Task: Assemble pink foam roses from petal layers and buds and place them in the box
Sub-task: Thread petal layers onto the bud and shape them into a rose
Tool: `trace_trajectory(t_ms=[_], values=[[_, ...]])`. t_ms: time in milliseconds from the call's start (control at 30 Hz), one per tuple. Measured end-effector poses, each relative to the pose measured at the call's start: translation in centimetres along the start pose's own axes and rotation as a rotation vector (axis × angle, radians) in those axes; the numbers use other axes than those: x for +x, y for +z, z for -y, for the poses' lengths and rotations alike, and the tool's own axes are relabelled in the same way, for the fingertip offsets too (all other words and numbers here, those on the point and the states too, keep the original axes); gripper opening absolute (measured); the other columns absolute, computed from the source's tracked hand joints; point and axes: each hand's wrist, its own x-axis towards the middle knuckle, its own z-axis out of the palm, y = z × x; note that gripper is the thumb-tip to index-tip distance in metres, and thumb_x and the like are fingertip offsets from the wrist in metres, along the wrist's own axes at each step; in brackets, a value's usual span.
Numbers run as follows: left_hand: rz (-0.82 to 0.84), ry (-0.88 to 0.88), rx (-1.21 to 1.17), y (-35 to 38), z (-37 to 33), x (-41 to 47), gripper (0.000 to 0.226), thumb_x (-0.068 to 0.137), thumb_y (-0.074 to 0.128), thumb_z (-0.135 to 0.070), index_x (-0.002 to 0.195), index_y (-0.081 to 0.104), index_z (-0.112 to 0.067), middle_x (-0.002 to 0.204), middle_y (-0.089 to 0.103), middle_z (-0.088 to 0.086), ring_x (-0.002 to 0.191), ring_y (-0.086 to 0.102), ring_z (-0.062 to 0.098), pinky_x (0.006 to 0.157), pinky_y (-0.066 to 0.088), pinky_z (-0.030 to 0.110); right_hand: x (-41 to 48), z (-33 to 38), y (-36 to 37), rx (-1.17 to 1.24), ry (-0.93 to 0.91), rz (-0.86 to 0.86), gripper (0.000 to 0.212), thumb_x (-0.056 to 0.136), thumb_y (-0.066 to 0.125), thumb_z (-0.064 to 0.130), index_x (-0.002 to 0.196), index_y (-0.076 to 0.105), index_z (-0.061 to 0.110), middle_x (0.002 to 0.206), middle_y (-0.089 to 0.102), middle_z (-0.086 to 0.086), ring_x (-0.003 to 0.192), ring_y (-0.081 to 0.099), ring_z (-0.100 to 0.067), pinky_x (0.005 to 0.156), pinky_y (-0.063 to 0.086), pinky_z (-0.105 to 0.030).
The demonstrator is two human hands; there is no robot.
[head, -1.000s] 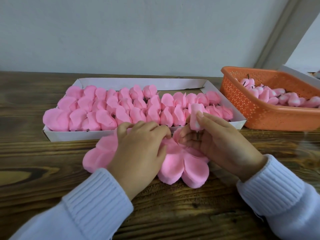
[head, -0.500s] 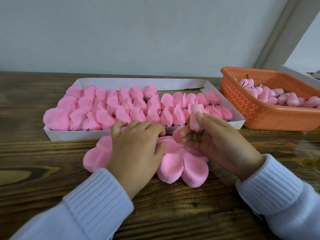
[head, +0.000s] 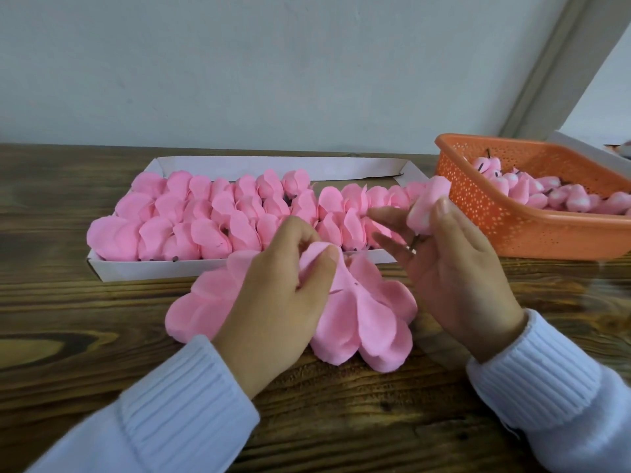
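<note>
Two hands work close together. The left hand (head: 276, 302) pinches a lifted petal edge of the petal layers (head: 368, 315), which lie flat on the table (head: 85, 336) under and just right of it. The right hand (head: 461, 274), raised just beside, pinches a bud (head: 428, 203) between thumb and forefinger, its dark stem (head: 415, 242) pointing down toward the palm, other fingers spread. Beyond both hands sits the box (head: 170, 269), packed with roses (head: 205, 216). Right of the right hand stands a basket (head: 512, 227) holding more buds (head: 546, 196).
</note>
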Motion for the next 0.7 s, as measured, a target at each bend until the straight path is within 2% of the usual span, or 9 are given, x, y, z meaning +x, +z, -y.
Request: trace_trajectory(t_ms=[67, 100, 133, 167, 233, 333, 500, 600, 700], values=[[-0.012, -0.182, -0.160, 0.1, 0.1, 0.2, 0.018, 0.084, 0.050, -0.044, 0.080, 0.049, -0.026, 0.072, 0.058, -0.008, 0.067, 0.056, 0.001, 0.067, 0.050, 0.017, -0.2, 0.2, 0.0, -0.077, -0.072, 0.034, 0.031, 0.086, 0.061, 0.049, 0.091, 0.063, 0.019, 0.102, 0.071, -0.001, 0.106, 0.064, -0.020, 0.091, 0.051, -0.036], [-0.024, -0.292, -0.267, 0.2, 0.3, 0.3, 0.021, 0.085, 0.052, -0.048, 0.080, 0.053, -0.027, 0.079, 0.063, -0.001, 0.077, 0.062, 0.010, 0.076, 0.055, 0.030, -0.2, 0.3, 0.1, -0.139, -0.105, 0.050, 0.031, 0.082, 0.066, 0.051, 0.092, 0.065, 0.021, 0.102, 0.068, 0.001, 0.104, 0.062, -0.019, 0.091, 0.050, -0.038], [-0.037, -0.396, -0.380, 0.3, 0.3, 0.3, 0.019, 0.086, 0.054, -0.047, 0.080, 0.056, -0.029, 0.087, 0.067, 0.007, 0.085, 0.065, 0.020, 0.075, 0.057, 0.042, -0.3, 0.4, 0.1, -0.199, -0.137, 0.067, 0.032, 0.081, 0.068, 0.049, 0.092, 0.064, 0.019, 0.097, 0.064, 0.000, 0.098, 0.059, -0.021, 0.090, 0.048, -0.041], [-0.054, -0.473, -0.463, 0.3, 0.2, 0.3, 0.015, 0.087, 0.056, -0.043, 0.080, 0.059, -0.031, 0.094, 0.069, 0.012, 0.090, 0.067, 0.028, 0.065, 0.057, 0.044, -0.3, 0.5, 0.2, -0.235, -0.160, 0.082, 0.031, 0.082, 0.069, 0.045, 0.091, 0.062, 0.016, 0.093, 0.061, 0.000, 0.093, 0.056, -0.022, 0.088, 0.046, -0.043], [-0.095, -0.558, -0.540, 0.2, 0.1, 0.4, 0.012, 0.094, 0.055, -0.035, 0.086, 0.061, -0.029, 0.102, 0.069, 0.017, 0.093, 0.067, 0.034, 0.057, 0.050, 0.035, -0.4, 0.6, 0.2, -0.227, -0.171, 0.097, 0.027, 0.080, 0.072, 0.042, 0.090, 0.065, 0.017, 0.089, 0.062, 0.001, 0.091, 0.055, -0.019, 0.087, 0.045, -0.040], [-0.143, -0.604, -0.683, 0.1, -0.2, 0.5, 0.012, 0.096, 0.054, -0.027, 0.091, 0.061, -0.018, 0.097, 0.068, 0.013, 0.084, 0.065, 0.023, 0.065, 0.052, 0.033, -0.5, 0.5, 0.4, -0.157, -0.150, 0.128, 0.027, 0.076, 0.074, 0.046, 0.088, 0.072, 0.022, 0.092, 0.066, 0.003, 0.093, 0.058, -0.018, 0.087, 0.047, -0.037], [-0.144, -0.616, -0.801, 0.1, -0.3, 0.8, 0.014, 0.094, 0.055, -0.024, 0.085, 0.060, -0.014, 0.074, 0.067, 0.000, 0.064, 0.065, 0.008, 0.052, 0.052, 0.021, -0.6, 0.3, 0.5, -0.061, -0.048, 0.189, 0.027, 0.074, 0.076, 0.042, 0.090, 0.074, 0.021, 0.095, 0.068, 0.004, 0.095, 0.062, -0.019, 0.087, 0.048, -0.043], [-0.046, -0.635, -0.993, -0.2, -0.4, 0.8, 0.017, 0.084, 0.061, -0.023, 0.087, 0.067, -0.007, 0.077, 0.071, 0.006, 0.069, 0.070, 0.012, 0.056, 0.056, 0.023, -0.8, 0.3, 0.8, -0.123, -0.043, 0.206, 0.027, 0.074, 0.077, 0.040, 0.090, 0.074, 0.019, 0.093, 0.070, 0.002, 0.089, 0.065, -0.016, 0.081, 0.053, -0.031], [0.103, -0.633, -1.124, -0.4, -0.4, 0.7, 0.029, 0.069, 0.066, -0.016, 0.091, 0.075, 0.001, 0.092, 0.073, 0.016, 0.081, 0.072, 0.018, 0.071, 0.060, 0.029, -0.9, 0.2, 1.1, -0.160, -0.062, 0.196, 0.024, 0.074, 0.077, 0.037, 0.091, 0.075, 0.021, 0.094, 0.070, 0.004, 0.089, 0.065, -0.012, 0.077, 0.053, -0.025]])
